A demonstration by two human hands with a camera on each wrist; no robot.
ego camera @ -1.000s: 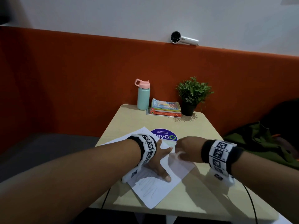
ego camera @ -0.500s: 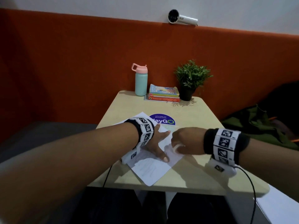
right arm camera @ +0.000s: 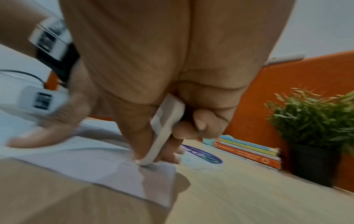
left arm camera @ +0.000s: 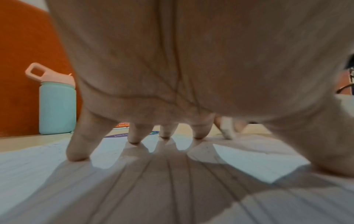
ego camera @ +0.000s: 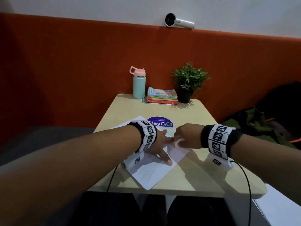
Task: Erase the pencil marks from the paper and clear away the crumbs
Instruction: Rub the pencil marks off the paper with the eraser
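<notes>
A white sheet of paper (ego camera: 151, 173) with faint pencil lines lies at an angle on the small beige table (ego camera: 203, 176). My left hand (ego camera: 160, 146) presses flat on the paper with fingers spread; in the left wrist view the fingertips (left arm camera: 76, 156) touch the sheet (left arm camera: 47, 159). My right hand (ego camera: 185, 137) grips a white eraser (ego camera: 179, 141), whose tip meets the paper (right arm camera: 107, 171) near its right corner, as the right wrist view shows at the eraser (right arm camera: 164, 131). I cannot make out any crumbs.
At the table's far end stand a mint bottle with a pink lid (ego camera: 139, 84), a stack of books (ego camera: 162, 96) and a potted plant (ego camera: 189, 82). A round purple sticker (ego camera: 160, 122) lies beyond the paper. An orange padded wall rises behind. More white paper (ego camera: 280, 207) sits low right.
My right hand with the eraser has shifted a little across the paper's right part, toward the left thumb. The left hand stays pressed on the sheet. The head view has tilted.
</notes>
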